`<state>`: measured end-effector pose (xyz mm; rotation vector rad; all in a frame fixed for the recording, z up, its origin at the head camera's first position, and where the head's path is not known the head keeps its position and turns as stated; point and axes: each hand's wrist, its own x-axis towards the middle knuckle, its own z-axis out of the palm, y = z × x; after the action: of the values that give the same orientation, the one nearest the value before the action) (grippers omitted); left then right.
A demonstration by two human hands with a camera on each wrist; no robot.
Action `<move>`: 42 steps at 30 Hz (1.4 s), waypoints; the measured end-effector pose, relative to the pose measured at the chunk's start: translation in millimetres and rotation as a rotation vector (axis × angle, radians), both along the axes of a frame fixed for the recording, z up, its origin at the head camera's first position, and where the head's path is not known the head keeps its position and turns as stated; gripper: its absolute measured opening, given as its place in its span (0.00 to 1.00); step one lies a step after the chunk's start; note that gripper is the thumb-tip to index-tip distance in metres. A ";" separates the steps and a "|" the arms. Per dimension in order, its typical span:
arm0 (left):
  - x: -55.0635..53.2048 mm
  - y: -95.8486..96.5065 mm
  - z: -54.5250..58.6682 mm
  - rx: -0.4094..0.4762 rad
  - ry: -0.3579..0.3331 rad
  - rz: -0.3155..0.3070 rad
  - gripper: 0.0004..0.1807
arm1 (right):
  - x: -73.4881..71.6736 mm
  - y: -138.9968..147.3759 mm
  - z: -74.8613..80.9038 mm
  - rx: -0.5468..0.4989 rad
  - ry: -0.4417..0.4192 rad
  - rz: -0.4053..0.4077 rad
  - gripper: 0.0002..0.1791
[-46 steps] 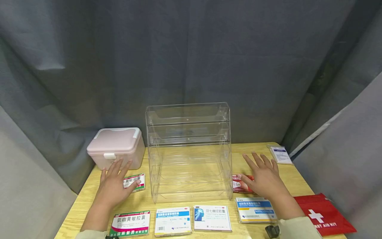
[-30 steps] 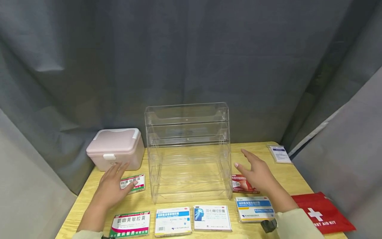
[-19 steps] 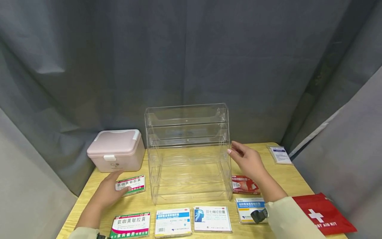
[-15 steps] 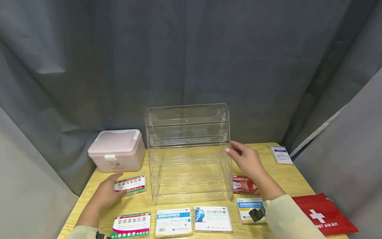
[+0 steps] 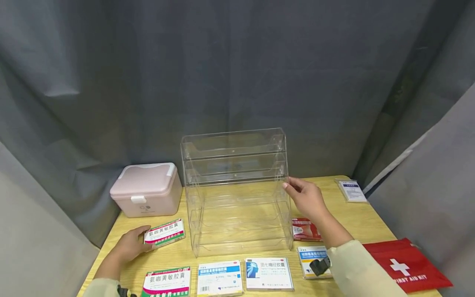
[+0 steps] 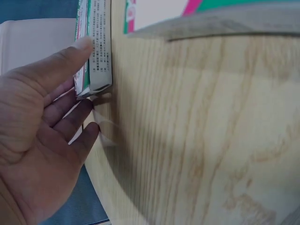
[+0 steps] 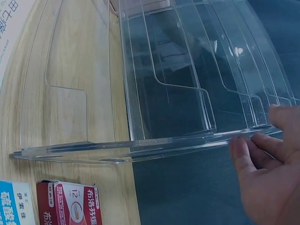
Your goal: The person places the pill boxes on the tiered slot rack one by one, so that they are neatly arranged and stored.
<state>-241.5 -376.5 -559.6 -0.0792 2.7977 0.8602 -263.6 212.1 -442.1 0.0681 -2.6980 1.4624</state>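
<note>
My left hand [image 5: 130,244] grips a white, green and pink medicine box [image 5: 164,232] by its left end. The left wrist view shows the thumb on the box's printed edge, with other fingers behind its end. My right hand [image 5: 309,199] holds the right side edge of a clear plastic tiered rack [image 5: 243,249], which stands upright mid-table. In the right wrist view the thumb and index finger lie on either side of that edge, with the other fingers curled. No boxes are in the rack's tiers.
Along the front lie a matching green-pink box [image 5: 167,281], two blue-white boxes and a white box [image 5: 269,274]. A red box [image 5: 306,229] sits right of the rack. A pink case [image 5: 146,189], red first aid pouch [image 5: 408,264] and bagged white pack [image 5: 351,191] flank them.
My right hand has moved left onto the rack's side edge. The left hand has drawn back from the pink case and taken hold of the medicine box, which now lies at more of a slant.
</note>
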 end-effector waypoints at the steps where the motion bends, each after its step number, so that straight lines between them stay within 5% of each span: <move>1: 0.2 -0.7 0.7 -0.002 0.003 -0.002 0.50 | -0.6 -0.3 -0.1 0.000 0.002 -0.004 0.36; 13: 2.1 -2.4 5.3 0.017 0.047 -0.018 0.47 | -4.1 -0.2 -3.3 -0.029 0.028 -0.037 0.33; 24: 13.1 -7.8 2.3 -0.063 0.156 -0.029 0.49 | -6.1 -0.9 -8.8 -0.011 0.037 -0.039 0.33; 32: 20.7 -16.4 -0.7 0.088 0.102 0.050 0.44 | -5.9 -1.6 -10.1 -0.004 0.024 -0.045 0.33; 38: 26.9 -28.5 2.7 0.087 0.157 0.112 0.26 | -6.7 -1.8 -11.9 0.013 0.037 -0.047 0.33; 42: 31.1 -32.9 6.8 0.221 0.198 0.191 0.22 | -6.7 -2.0 -12.5 0.010 0.043 -0.049 0.33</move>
<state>-210.4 -409.4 -552.8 -0.2415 2.8867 1.2833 -270.3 210.1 -454.5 0.0327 -2.6541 1.4172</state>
